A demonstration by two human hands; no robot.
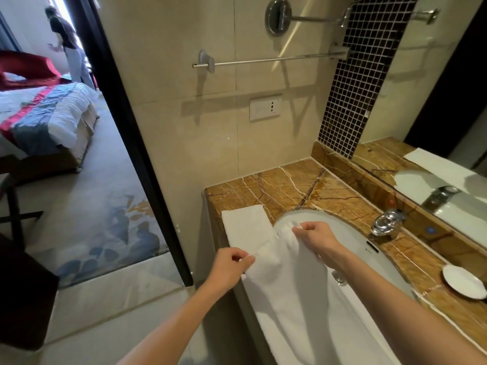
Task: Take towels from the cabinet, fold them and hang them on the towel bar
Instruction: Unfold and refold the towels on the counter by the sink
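A white towel [290, 291] hangs lengthwise over the front of the sink, its top edge stretched between my two hands. My left hand [229, 267] pinches the near left corner. My right hand [316, 237] pinches the far corner above the basin. A second white towel [246, 227], folded flat, lies on the marble counter [303, 185] left of the sink. The chrome towel bar [271, 59] is bare on the beige wall above. No cabinet shows in view.
The white sink basin [353, 248] has a chrome faucet [386, 222] at its right. A small white dish [463, 284] sits on the counter at right, under a mirror [445, 106]. A round shaving mirror [278, 15] juts from the wall. Left, a doorway opens onto a bedroom with another person [66, 40].
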